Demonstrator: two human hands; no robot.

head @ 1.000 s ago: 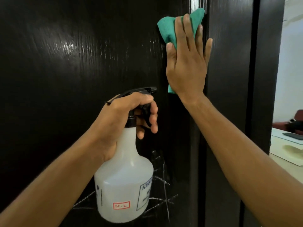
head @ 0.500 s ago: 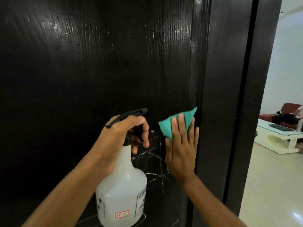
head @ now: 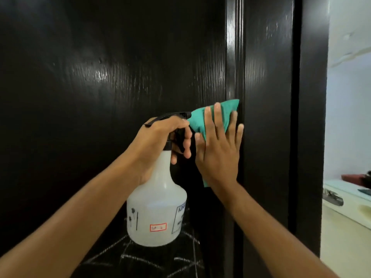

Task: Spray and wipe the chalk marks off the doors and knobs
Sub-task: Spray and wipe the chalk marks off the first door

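So the right hand (head: pixel 218 155) has slid the green cloth (head: pixel 218 115) back up the black door (head: pixel 100 97) from half a second ago, when it was lower, right by the chalk marks (head: pixel 160 257). Looks like up-and-down wiping strokes, and those lines below the spray bottle (head: pixel 156 213) still aren't gone. Fingers (head: pixel 217 119) lie flat and spread, pressing the cloth just right of the bottle's nozzle. The left hand (head: pixel 160 137) grips the bottle's neck, curled round the trigger.
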